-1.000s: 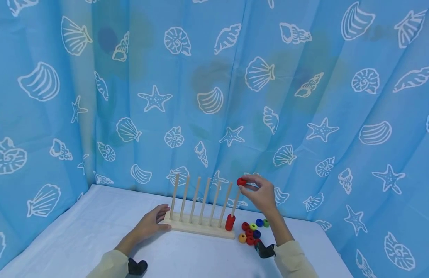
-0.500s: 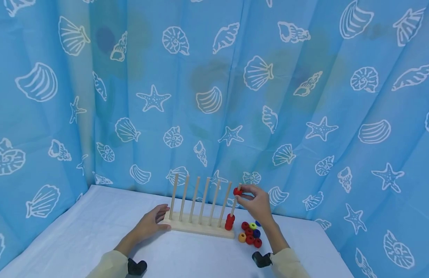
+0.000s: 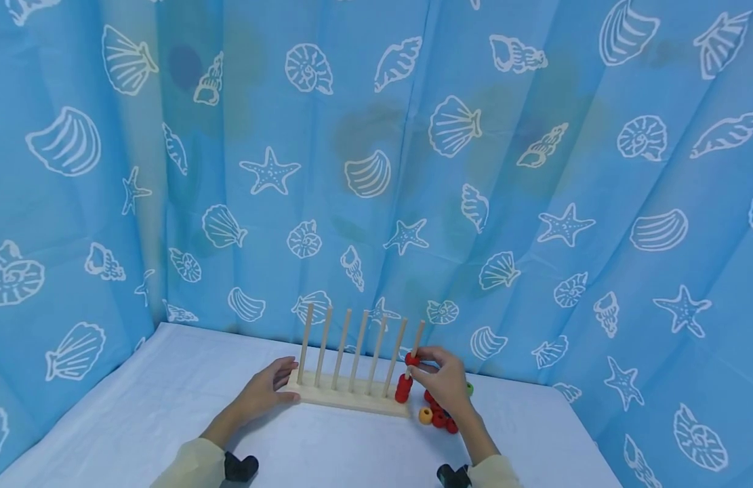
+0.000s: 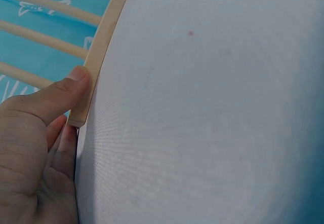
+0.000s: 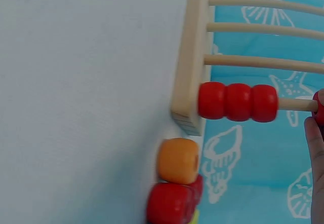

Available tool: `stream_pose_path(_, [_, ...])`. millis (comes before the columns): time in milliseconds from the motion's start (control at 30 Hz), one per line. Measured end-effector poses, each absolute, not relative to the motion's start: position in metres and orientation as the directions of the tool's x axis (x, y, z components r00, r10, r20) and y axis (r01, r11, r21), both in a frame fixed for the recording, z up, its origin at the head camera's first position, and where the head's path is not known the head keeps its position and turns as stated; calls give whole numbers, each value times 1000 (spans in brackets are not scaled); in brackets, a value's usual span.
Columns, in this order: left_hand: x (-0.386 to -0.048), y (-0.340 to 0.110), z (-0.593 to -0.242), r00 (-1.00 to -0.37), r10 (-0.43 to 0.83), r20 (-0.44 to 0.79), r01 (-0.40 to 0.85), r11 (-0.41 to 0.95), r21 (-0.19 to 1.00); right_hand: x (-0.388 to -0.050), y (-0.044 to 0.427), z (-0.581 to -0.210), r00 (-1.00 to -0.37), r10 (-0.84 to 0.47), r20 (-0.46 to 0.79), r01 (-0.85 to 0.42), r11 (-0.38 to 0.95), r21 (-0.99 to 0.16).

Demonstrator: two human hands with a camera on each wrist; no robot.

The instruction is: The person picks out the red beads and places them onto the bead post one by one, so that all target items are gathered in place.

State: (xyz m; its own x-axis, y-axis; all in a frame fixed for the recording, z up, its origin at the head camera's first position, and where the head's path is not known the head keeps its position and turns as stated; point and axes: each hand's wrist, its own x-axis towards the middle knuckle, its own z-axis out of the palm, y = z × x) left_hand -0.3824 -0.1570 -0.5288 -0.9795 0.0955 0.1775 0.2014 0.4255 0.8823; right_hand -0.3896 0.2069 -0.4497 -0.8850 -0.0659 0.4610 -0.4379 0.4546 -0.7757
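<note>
Pinching a red bead (image 3: 412,360) around the end peg (image 3: 419,335), the right hand (image 3: 444,383) partly hides loose beads (image 3: 438,419) on the desk (image 3: 352,447); the left hand (image 3: 263,392) grips the rack (image 3: 352,401), its fingers (image 4: 64,153) partly hidden.

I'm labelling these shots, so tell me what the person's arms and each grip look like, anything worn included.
The left grip and right grip are bare hands, no gloves visible. The left sleeve and right sleeve are plain pale cream, leaving some forearm bare. A small, rounded black fitting shows beside each sleeve; how it fastens is unclear. No cables are visible.
</note>
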Motion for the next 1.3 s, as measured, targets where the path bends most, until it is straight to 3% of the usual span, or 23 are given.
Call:
stream_pose_path(300, [-381,-157,-529,-979,95,179,202,417,886,-388,206,-466,-919,-31,394,-355,499,-791])
stream_pose_path(1300, [-382,-159,-529,-977,113,179,210,419,883,-385,204,-479,-926,-33,375,-349,447,-824])
